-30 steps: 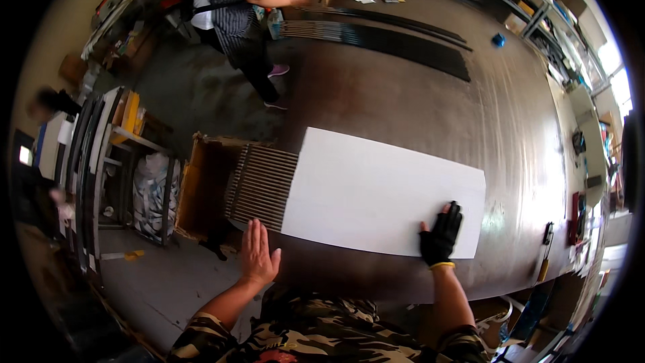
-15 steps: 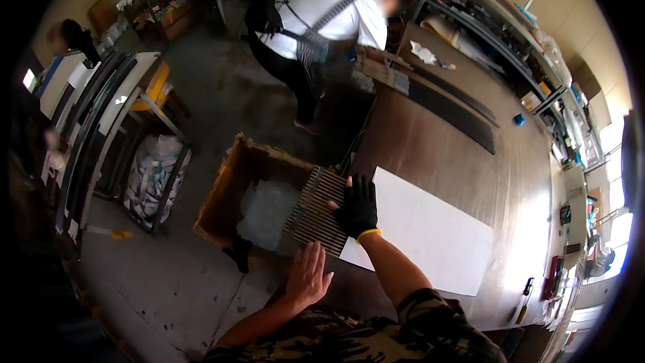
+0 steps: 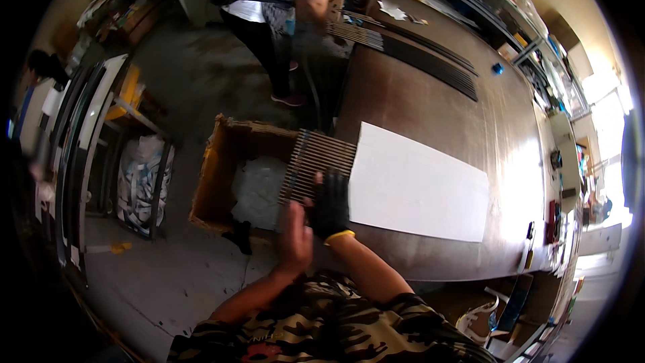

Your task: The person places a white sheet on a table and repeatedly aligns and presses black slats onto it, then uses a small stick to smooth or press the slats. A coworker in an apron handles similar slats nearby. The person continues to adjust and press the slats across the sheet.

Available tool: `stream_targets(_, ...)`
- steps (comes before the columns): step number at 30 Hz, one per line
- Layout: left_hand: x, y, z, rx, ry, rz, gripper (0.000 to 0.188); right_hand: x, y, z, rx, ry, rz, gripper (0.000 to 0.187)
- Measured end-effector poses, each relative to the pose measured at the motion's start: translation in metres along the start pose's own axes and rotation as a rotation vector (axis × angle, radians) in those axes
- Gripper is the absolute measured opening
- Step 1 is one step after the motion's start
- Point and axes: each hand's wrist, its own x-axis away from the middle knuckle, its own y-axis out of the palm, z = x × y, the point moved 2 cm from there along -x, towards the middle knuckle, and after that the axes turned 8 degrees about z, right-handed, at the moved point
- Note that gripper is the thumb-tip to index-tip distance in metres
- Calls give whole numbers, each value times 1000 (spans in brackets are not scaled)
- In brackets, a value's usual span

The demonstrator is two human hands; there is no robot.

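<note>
A row of thin, dark and tan parallel strips (image 3: 318,159) lies at the table's left edge, its left end jutting toward a cardboard box. My right hand (image 3: 331,210), in a black glove with a yellow cuff, rests with stretched fingers over the near right part of the strips. My bare left hand (image 3: 293,242) is held edge-on at their near left corner, fingers extended and slightly blurred; whether it touches them I cannot tell. Right of the gloved hand lies a white sheet (image 3: 420,185), flat on the brown table (image 3: 403,111).
The open cardboard box (image 3: 205,178) with clear plastic inside stands left of the table. Longer dark strips (image 3: 430,67) lie farther back. A person (image 3: 265,27) in a white shirt stands at the far left corner. A rack (image 3: 91,141) holds long panels at left.
My left hand has turned edge-on and come closer to the gloved hand. The gloved hand has moved to the strips' near side. My view has shifted, and the other person stands more upright.
</note>
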Motion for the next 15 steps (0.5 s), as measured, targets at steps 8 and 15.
stream_targets(8, -59, -34, -56, 430, -1016, 49, 34, 104, -101, 60, -549, 778, 332, 26)
stream_targets(15, -62, -23, -75, 368, -857, -31, 35, 208, -146, 176, -1983, 1502, 312, 39)
